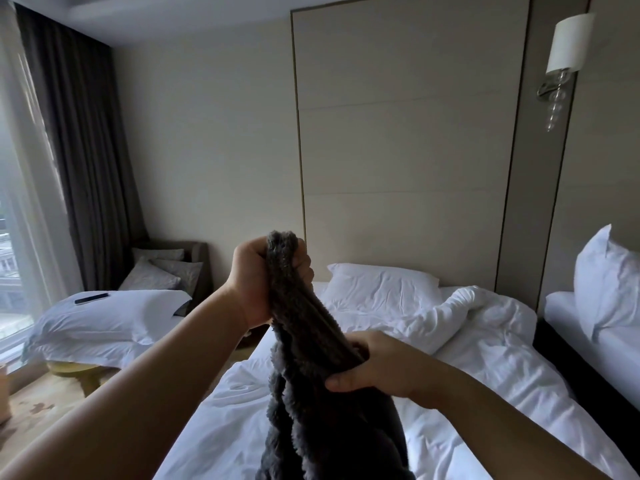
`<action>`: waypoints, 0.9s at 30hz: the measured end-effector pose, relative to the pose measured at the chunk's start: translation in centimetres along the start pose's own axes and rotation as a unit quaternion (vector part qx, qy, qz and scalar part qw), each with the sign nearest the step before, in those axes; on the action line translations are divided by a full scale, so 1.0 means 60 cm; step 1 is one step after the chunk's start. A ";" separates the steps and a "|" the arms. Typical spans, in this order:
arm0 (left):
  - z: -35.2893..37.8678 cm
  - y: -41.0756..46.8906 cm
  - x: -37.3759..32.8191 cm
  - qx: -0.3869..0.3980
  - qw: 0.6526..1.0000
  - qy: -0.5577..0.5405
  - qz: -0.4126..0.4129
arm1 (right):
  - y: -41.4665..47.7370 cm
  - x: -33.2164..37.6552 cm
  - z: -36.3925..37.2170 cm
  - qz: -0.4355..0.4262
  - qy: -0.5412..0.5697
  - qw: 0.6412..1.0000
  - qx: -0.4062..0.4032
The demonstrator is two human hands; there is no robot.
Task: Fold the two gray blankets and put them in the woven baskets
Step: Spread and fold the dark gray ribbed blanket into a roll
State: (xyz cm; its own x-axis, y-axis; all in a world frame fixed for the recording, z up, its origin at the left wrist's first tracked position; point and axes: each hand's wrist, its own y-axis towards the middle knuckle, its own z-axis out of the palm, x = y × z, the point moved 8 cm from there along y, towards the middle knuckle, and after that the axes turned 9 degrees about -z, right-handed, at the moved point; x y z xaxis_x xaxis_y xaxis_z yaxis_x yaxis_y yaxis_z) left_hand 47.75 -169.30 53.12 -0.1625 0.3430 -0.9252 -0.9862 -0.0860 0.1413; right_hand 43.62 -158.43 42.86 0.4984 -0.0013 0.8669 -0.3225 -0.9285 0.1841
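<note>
In the head view we take the bed point(467, 368) with its rumpled white sheet as our landmark. Above its near half we hold one gray blanket point(311, 358), a fuzzy dark bundle gathered into a thick rope that hangs down past the bottom edge of the picture.

Our left hand point(256, 282) is raised above the bed's left edge, fist clenched tight around the top end of the blanket, with a tuft of the fabric poking up out of the fist. Our right hand point(374, 365) sits lower and nearer to us, over the middle of the bed; its fingers curl around the bundled cloth from the right side, thumb underneath, gripping it just below the left hand's stretch of fabric. The two hands are near each other but apart, joined by a taut length of blanket.

At the head of the bed lies a white pillow point(381, 285), and beside it, to the right, a bunched white duvet point(481, 306). Left of the bed, by the window, stands a low table piled with white bedding, on which a dark remote point(91, 298) rests. Right of the bed is a second bed with an upright pillow point(606, 285). A wall lamp point(568, 46) hangs above and right of the headboard.
</note>
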 end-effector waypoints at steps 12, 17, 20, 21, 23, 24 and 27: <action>-0.101 0.014 -0.049 -0.238 0.966 0.001 0.100 | -0.123 0.118 -0.166 -0.240 -0.341 0.704 -0.575; -0.060 0.015 -0.071 -0.255 0.935 0.188 0.161 | -0.056 0.013 -0.155 -0.013 -0.285 0.893 -0.349; -0.055 0.029 -0.039 -0.264 0.899 0.323 0.131 | -0.053 -0.087 -0.107 0.089 -0.107 0.981 -0.134; -0.055 0.030 -0.030 -0.269 0.885 0.357 0.133 | -0.062 -0.108 -0.101 0.106 -0.086 0.983 -0.124; -0.058 0.027 -0.023 -0.290 0.860 0.392 0.150 | -0.078 -0.147 -0.096 0.142 -0.126 0.976 -0.111; -0.063 0.024 -0.026 -0.306 0.852 0.393 0.158 | -0.087 -0.168 -0.090 0.165 -0.158 0.970 -0.089; -0.095 0.025 -0.035 -0.344 0.870 0.323 0.142 | -0.119 -0.231 -0.077 0.215 -0.201 0.953 -0.066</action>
State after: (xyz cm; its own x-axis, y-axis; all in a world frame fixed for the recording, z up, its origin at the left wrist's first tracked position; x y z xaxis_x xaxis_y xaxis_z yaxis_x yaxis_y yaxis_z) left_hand 46.78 -175.46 53.27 -0.1265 -0.3612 -0.9239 -0.6207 -0.6977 0.3578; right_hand 35.31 -150.06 31.69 0.5565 -0.5382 0.6329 -0.6514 -0.7555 -0.0697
